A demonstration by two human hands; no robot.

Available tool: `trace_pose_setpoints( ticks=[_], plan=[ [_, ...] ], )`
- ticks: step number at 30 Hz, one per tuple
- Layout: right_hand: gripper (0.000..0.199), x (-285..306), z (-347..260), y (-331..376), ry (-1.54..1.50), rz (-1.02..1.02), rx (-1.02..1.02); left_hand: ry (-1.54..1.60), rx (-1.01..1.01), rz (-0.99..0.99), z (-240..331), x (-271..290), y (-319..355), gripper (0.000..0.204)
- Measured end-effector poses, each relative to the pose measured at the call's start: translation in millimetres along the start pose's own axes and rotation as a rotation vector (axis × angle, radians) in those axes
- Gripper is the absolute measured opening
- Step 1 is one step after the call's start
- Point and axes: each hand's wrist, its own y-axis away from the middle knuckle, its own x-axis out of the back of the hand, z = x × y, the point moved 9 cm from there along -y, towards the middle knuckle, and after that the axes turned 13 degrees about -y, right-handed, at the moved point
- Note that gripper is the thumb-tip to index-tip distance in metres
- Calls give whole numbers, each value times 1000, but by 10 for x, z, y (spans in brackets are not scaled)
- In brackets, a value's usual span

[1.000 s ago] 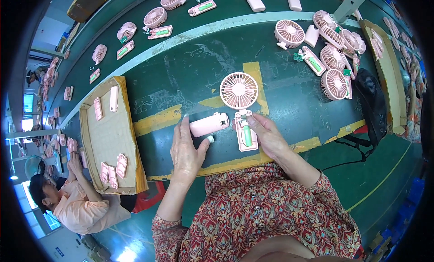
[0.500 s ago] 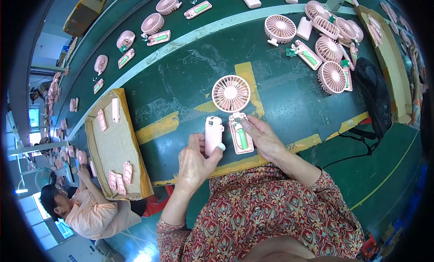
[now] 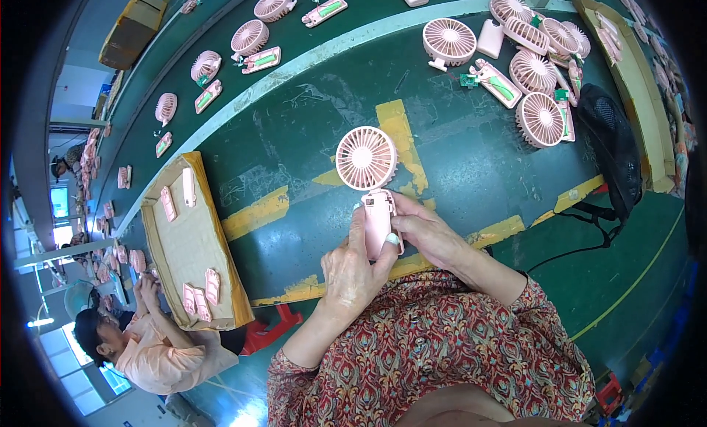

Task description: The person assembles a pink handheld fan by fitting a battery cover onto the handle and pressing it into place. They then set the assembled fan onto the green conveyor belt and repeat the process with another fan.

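Observation:
A pink handheld fan (image 3: 366, 159) lies on the green table in front of me, its round grille pointing away. Over its handle sits a pink handle cover (image 3: 378, 224), which hides the green battery inside. My left hand (image 3: 352, 268) grips this cover from the left, with pale finger covers on thumb and forefinger. From the right, my right hand (image 3: 423, 228) holds the fan's handle along its edge, thumb against the cover. Whether the two halves are fully joined I cannot tell.
A cardboard tray (image 3: 237, 280) with several pink shell pieces stands at left. Several pink fans (image 3: 540, 120) are heaped at back right, beside a black mesh bag (image 3: 610, 143). More fans and opened handles lie on the strip beyond the pale rail (image 3: 294, 77). A co-worker (image 3: 158, 353) sits at left.
My left hand has brought the handle cover rightward from beside the fan onto its open handle. The battery is now covered. The fan has shifted slightly left in view.

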Motion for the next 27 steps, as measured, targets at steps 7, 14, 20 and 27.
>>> trace_pose_setpoints(
  ticks=[7, 14, 20, 27],
  plan=[
    [56, -107, -42, 5, 117, -89, -2, -102, -88, 55, 66, 1, 32, 66],
    [59, -109, -11, 26, 93, -72, -57, -134, -172, 83, 119, -38, 50, 66],
    [45, -185, -91, 37, 242, -28, 85, -158, -216, 94, 118, -88, 49, 70],
    [34, -35, -60, 14, 177, 95, 114, -166, -196, 28, 124, -120, 123, 73]
  ],
)
